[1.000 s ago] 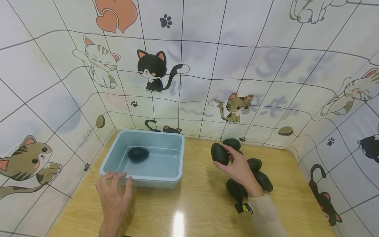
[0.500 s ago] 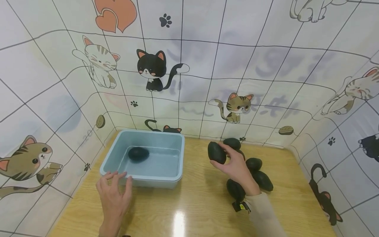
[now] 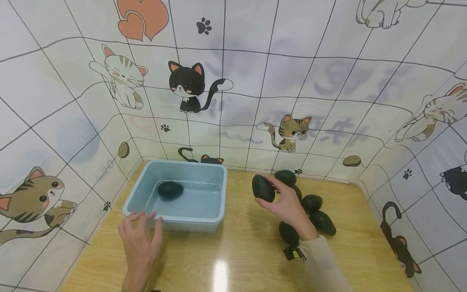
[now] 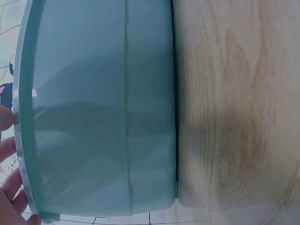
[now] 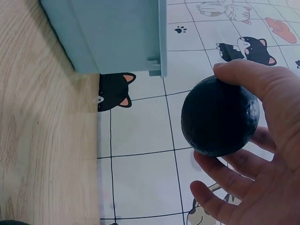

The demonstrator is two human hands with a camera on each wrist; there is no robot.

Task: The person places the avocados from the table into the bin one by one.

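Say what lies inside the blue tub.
One dark avocado lies in the blue tub, left of its middle. The tub's near inner wall is hidden behind its rim, and the floor under the avocado is covered.

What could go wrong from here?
Slip: the right hand has the smooth avocado between thumb and fingers, off the table, so it might drop.
Bump: the right forearm crosses the loose avocados in the head view; a knock could roll one.
Shift: the left hand touches the bin's rim; pressing might nudge it.
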